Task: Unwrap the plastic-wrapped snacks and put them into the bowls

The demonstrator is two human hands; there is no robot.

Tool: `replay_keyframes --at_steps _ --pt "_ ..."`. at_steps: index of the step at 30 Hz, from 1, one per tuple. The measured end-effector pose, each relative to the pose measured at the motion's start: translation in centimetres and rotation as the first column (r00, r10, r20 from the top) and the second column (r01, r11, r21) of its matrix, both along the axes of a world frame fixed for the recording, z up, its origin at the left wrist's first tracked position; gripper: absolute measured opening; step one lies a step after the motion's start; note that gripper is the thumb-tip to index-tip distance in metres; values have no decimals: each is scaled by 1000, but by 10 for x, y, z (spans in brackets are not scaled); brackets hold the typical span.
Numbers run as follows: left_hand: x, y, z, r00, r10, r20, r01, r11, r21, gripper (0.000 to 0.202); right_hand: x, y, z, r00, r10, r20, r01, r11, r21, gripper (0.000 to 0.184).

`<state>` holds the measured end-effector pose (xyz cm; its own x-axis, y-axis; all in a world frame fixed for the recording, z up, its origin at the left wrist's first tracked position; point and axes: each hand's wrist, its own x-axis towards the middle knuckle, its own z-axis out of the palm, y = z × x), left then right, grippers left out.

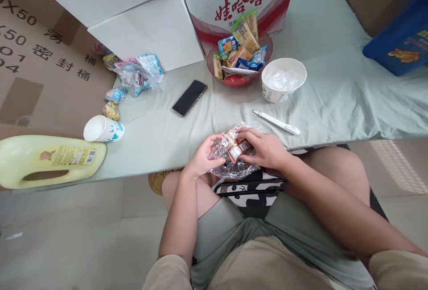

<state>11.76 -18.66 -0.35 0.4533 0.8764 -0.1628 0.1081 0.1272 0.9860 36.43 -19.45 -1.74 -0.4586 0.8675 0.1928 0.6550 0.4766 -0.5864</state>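
Observation:
At the table's front edge my right hand point(265, 148) grips a small snack packet point(238, 148), brown and red with a barcode on its side. My left hand point(204, 158) is curled round the left side of crinkled clear plastic wrap point(230, 171), its thumb close to the packet. The wrap spreads under and around the packet, and the fingers partly cover both. Just beyond my right hand lies a white utility knife point(277, 122), apart from it.
Behind stand a red glass bowl point(234, 80) of snacks, a paper tub point(284, 91) holding clear plastic, and a phone point(190, 97). To the left are a paper cup point(104, 129), a yellow jug point(53, 160) and wrapped snacks point(138, 73). White boxes point(147, 31) line the back.

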Motion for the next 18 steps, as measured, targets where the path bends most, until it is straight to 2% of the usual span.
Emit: replay_keyframes --at_steps 3,6,10,13,15,18 --pt "0 -1 4 998 66 9 -65 996 -63 57 -3 0 0 997 -7 74 6 1000 9 65" --pt "5 -1 6 990 139 -2 -139 986 -96 43 -5 1 1 998 -17 58 18 1000 -10 72" --pt "11 3 10 964 260 62 -249 957 -148 32 1 3 2 995 29 -94 -38 995 -92 65" --pt "14 7 9 954 296 43 -283 940 -190 33 7 4 0 975 79 -209 -103 989 -109 60" --pt "13 10 6 948 320 1 -314 932 -183 33 9 4 -1 961 55 -271 -88 990 -114 56" --pt "10 15 0 913 404 -58 -408 900 -156 28 7 4 3 935 -55 -351 -9 984 -178 49"
